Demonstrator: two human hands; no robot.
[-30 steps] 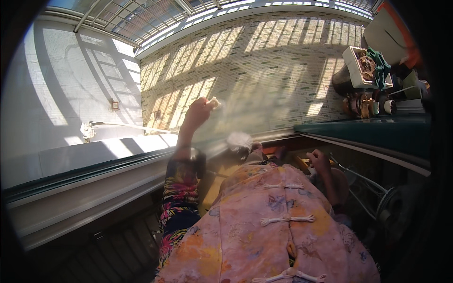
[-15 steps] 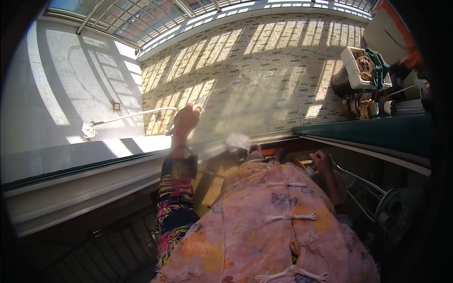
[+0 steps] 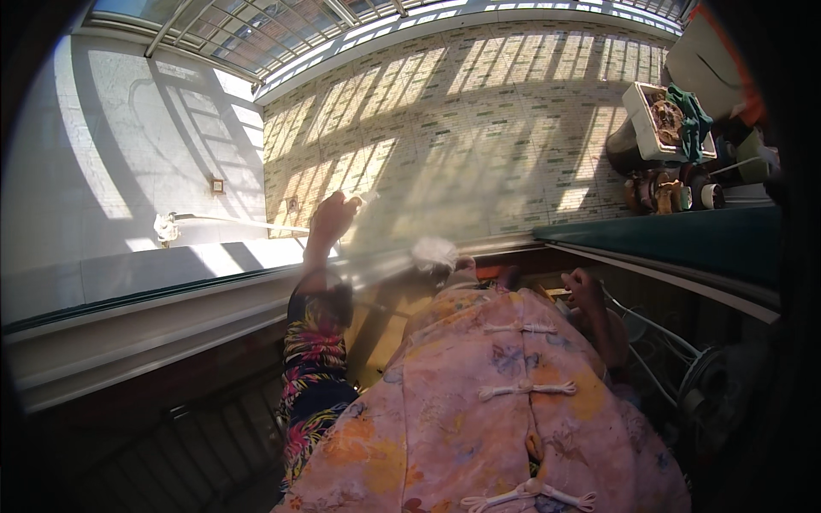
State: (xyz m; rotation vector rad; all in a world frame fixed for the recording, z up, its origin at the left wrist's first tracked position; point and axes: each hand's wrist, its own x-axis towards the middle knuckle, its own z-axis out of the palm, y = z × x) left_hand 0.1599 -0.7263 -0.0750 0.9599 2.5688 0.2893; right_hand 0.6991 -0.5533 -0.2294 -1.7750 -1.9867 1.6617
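Note:
My left hand reaches out past the door frame, fingers closed. A white hose runs from the tap on the white wall to this hand, and a pale, blurred end pokes out beyond my fingers, over the tiled floor. My right hand is beside my body with its fingers curled, and nothing shows in it. Close to it lies a small yellow and pale object. I wear a pink flowered garment with white knotted fastenings.
The patterned tile floor carries barred shadows. A white box with a green cloth stands at the right, above pots. A dark green door edge lies right. White cables run near my right arm. A whitish blur shows ahead of me.
My left hand has drawn slightly back and left, its wrist turned. The hose has dropped from an arch to a lower, straighter line. My right hand has stayed in place.

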